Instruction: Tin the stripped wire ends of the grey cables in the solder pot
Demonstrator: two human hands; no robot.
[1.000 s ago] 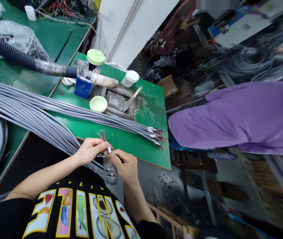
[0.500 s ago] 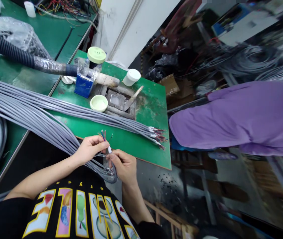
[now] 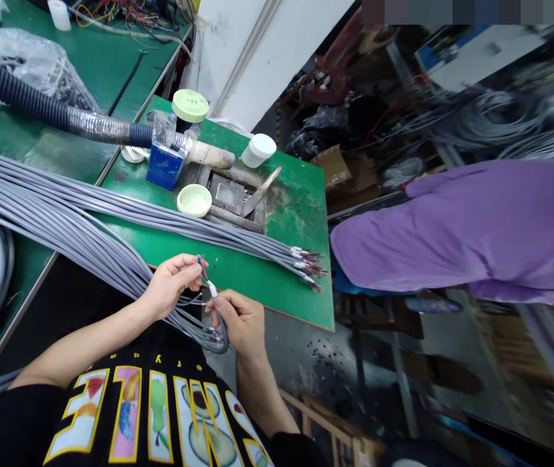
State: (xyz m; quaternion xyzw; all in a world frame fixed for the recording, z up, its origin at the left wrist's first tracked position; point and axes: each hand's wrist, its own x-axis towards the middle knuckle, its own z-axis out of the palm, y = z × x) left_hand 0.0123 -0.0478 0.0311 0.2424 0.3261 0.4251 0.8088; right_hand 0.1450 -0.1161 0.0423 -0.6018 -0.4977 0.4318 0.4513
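Observation:
In the head view, my right hand is closed around a grey cable just below its white-wrapped end. Fine coloured wires fan out of that end. The fingertips of my left hand pinch these wires above the white part. A bundle of grey cables hangs over the table edge beside my left hand, its ends curving below both hands. Another bundle of grey cables lies across the green table, its stripped ends showing dark reddish wires.
Behind the cables stand a solder pot with a scraper on it, a small pale dish, a white lidded jar and a blue box under a black hose. A person in purple is at the right.
My left fingers have shifted from the white wrap up onto the wires, drawing them together from a wider fan. My right hand keeps its hold on the cable, almost unmoved.

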